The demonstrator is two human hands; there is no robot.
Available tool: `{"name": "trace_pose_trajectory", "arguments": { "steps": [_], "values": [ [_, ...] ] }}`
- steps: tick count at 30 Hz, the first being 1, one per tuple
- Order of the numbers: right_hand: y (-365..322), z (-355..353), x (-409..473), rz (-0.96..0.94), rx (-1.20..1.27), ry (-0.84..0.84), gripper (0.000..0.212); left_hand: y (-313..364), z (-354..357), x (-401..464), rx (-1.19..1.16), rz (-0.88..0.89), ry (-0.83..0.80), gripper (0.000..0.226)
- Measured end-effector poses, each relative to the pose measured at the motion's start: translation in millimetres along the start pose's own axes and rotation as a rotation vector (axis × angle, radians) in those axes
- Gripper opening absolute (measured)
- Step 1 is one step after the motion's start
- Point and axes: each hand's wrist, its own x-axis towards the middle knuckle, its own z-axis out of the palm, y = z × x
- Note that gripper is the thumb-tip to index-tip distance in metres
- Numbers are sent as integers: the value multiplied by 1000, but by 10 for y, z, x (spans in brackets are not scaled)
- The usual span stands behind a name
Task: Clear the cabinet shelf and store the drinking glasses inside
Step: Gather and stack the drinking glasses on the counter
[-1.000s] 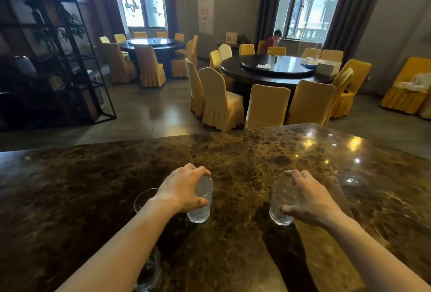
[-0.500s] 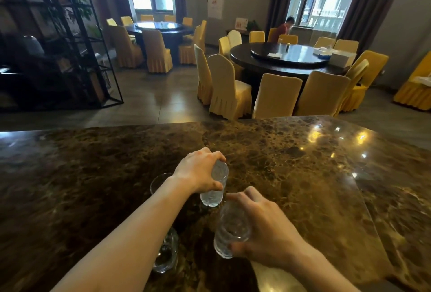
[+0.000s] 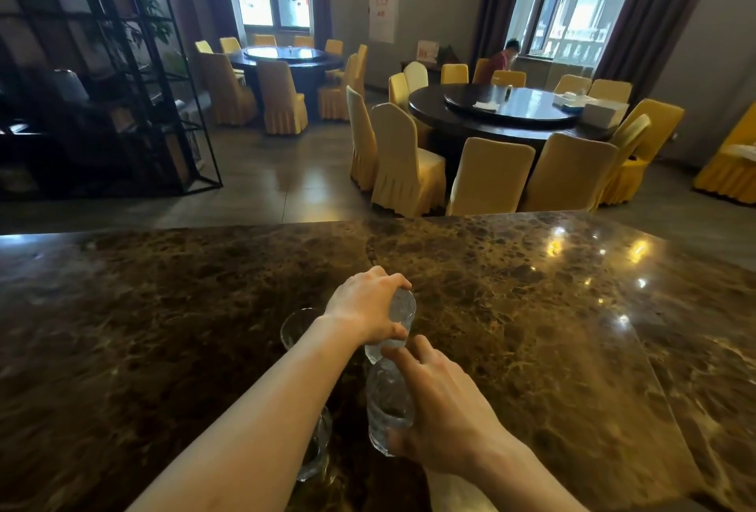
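Observation:
My left hand (image 3: 366, 309) grips a clear textured drinking glass (image 3: 399, 317) from above, over the brown marble counter (image 3: 532, 307). Just nearer to me, my right hand (image 3: 444, 405) holds a second clear glass (image 3: 386, 409) by its side, its top close to the base of the first glass. A third glass (image 3: 296, 327) stands on the counter behind my left wrist. A fourth glass (image 3: 317, 450) stands under my left forearm, partly hidden. No cabinet shelf is in view.
Beyond the counter's far edge lies a dining room with round dark tables (image 3: 503, 110) and yellow-covered chairs (image 3: 403, 160). A black metal shelf frame (image 3: 135, 102) stands at the left. A person (image 3: 501, 59) sits by the far window.
My right hand has carried its glass leftward and nearer, from the counter's right side to just below the glass in my left hand. The left hand has stayed nearly in place.

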Motion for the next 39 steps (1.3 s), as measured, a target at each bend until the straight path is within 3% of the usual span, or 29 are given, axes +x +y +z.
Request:
{"name": "trace_pose_trajectory", "arguments": {
  "steps": [10, 20, 25, 30, 32, 35, 39],
  "values": [
    [41, 22, -36, 27, 34, -15, 107, -62, 75, -139, -125, -15, 40, 84],
    [26, -123, -137, 71, 39, -49, 107, -201, -141, -578, -25, -120, 124, 74],
    [20, -323, -271, 24, -43, 39, 76, -289, -231, -1064, -34, -232, 181, 67],
    [-128, -454, -271, -108, -74, 255, 37, -339, -182, -1707, -63, -362, 264, 64],
    [-260, -485, -206, -155, -67, 284, 31, -331, -138, -1928, -83, -410, 280, 66],
    [-458, -462, 18, -200, -69, 257, 32, -262, -28, -2130, -127, -455, 287, 76],
    [-643, -308, 494, -235, -85, 115, 57, -225, 95, -2172, -163, -440, 290, 100]
  ]
}}
